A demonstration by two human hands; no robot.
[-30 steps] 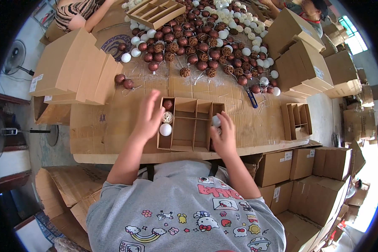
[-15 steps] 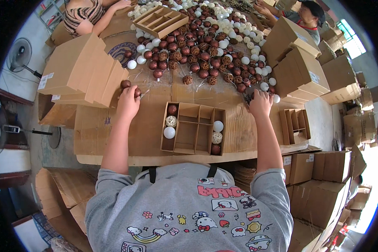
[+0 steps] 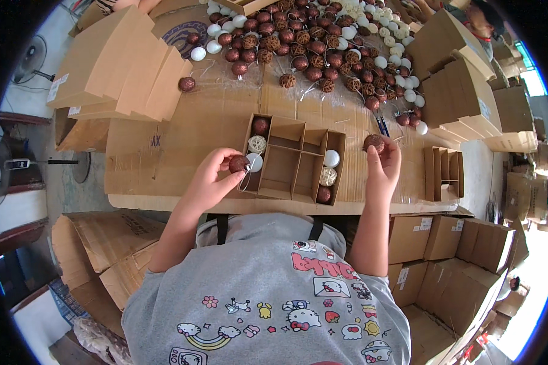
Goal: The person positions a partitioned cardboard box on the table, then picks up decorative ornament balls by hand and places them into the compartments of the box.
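My left hand (image 3: 213, 179) pinches a brown glitter bauble (image 3: 239, 164) with a string loop, just at the left edge of a divided cardboard box (image 3: 282, 150). My right hand (image 3: 383, 167) grips another brown bauble (image 3: 373, 143) to the right of that box. The box's left column has a brown ball (image 3: 260, 126), a cream woven ball (image 3: 257, 144) and a white ball (image 3: 254, 162). Its right column carries a white ball (image 3: 332, 159), a cream woven ball (image 3: 328, 177) and a brown ball (image 3: 324, 194). No balls show in its middle compartments.
A heap of brown, white and woven balls (image 3: 313, 48) covers the far table. Cardboard stacks (image 3: 122, 67) rise at left, more boxes (image 3: 460, 91) at right. A second divided box (image 3: 444, 173) sits at the right edge. A dark blue tool (image 3: 382, 126) lies beyond my right hand.
My left hand has come right and nearer, bringing a brown bauble to the box. My right hand has drawn back from the heap's edge with a brown bauble. The whole view has shifted.
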